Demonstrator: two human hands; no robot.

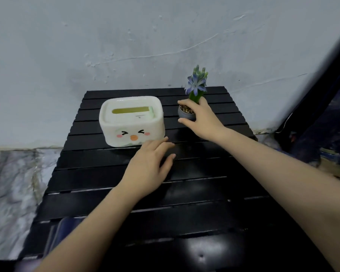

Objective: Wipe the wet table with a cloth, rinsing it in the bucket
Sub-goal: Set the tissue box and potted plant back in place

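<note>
A black slatted table [194, 193] fills the middle of the view, with glossy patches near its front. My right hand [201, 119] wraps its thumb and fingers around a small grey flower pot [185, 112] that holds a purple-flowered plant [197, 83] at the table's back right. My left hand [149, 165] hovers flat over the table's middle, fingers spread, just in front of the white tissue box [132, 120] and not touching it. No cloth or bucket is in view.
The tissue box, with a cartoon face, stands at the table's back left. A pale wall [145, 46] rises right behind the table. Marbled floor [10, 183] lies to the left. Dark fabric [326, 124] hangs at the right.
</note>
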